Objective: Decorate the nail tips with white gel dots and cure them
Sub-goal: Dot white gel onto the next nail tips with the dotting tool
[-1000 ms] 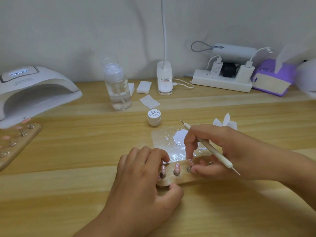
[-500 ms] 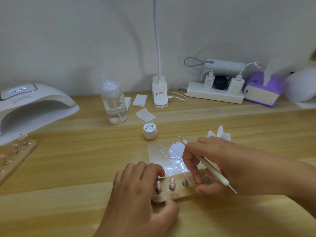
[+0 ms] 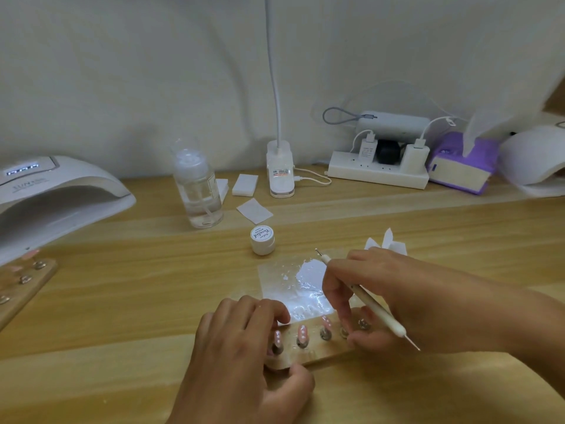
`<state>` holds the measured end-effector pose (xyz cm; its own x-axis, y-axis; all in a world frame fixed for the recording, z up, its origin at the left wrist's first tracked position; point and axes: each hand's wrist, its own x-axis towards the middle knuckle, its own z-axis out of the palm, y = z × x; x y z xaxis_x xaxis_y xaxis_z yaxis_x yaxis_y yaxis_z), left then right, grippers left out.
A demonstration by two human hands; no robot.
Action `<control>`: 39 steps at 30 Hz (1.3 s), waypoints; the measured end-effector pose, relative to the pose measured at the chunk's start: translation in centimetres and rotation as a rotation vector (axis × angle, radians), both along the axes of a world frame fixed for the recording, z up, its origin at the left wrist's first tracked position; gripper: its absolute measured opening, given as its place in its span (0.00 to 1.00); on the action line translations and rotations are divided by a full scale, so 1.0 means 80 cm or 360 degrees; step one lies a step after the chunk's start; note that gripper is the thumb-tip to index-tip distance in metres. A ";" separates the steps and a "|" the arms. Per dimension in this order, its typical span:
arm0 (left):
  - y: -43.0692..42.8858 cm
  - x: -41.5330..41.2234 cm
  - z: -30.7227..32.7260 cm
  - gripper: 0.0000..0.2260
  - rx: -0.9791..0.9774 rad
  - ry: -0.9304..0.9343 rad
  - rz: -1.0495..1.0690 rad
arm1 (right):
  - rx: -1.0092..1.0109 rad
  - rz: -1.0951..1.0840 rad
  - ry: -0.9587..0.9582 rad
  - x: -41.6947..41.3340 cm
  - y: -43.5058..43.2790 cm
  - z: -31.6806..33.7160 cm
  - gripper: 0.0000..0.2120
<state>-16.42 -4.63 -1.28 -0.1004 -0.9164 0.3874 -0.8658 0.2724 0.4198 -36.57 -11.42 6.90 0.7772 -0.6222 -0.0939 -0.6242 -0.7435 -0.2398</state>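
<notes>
Between the two hands, on the wooden holder [image 3: 318, 351], a third pink nail tip [image 3: 326, 322] with white dots now stands uncovered: the right hand [image 3: 412, 304] has slid one peg along from where it pinched a second ago, fingers curled down there, dotting tool [image 3: 376, 310] gripped but lying idle along them. The left hand [image 3: 244, 347] still pinches the holder's end, thumb on the near edge, fingers on the far one. I'd judge three tips dotted and two pegs to go, before the curing lamp [image 3: 61, 197], well off beyond the left hand
</notes>
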 end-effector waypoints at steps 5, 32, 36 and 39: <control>0.000 0.001 0.001 0.16 0.0017 -0.0012 -0.0012 | -0.0023 -0.0015 0.0010 0.000 0.001 0.002 0.19; 0.005 0.002 -0.002 0.15 0.0171 0.0028 0.0006 | 0.0095 -0.0026 0.0001 -0.001 -0.003 0.006 0.17; 0.005 0.003 -0.001 0.15 0.0207 0.0020 0.0002 | 0.0120 -0.0040 0.0013 -0.001 -0.003 0.008 0.16; 0.006 0.003 0.000 0.14 0.0217 0.0008 0.0003 | 0.0083 -0.0038 -0.0018 0.000 -0.001 0.004 0.16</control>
<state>-16.20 -4.14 -1.29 -0.0971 -0.9608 0.2596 -0.8640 0.2109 0.4573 -36.59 -11.53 7.23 0.7635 -0.6350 -0.1179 -0.6385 -0.7149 -0.2848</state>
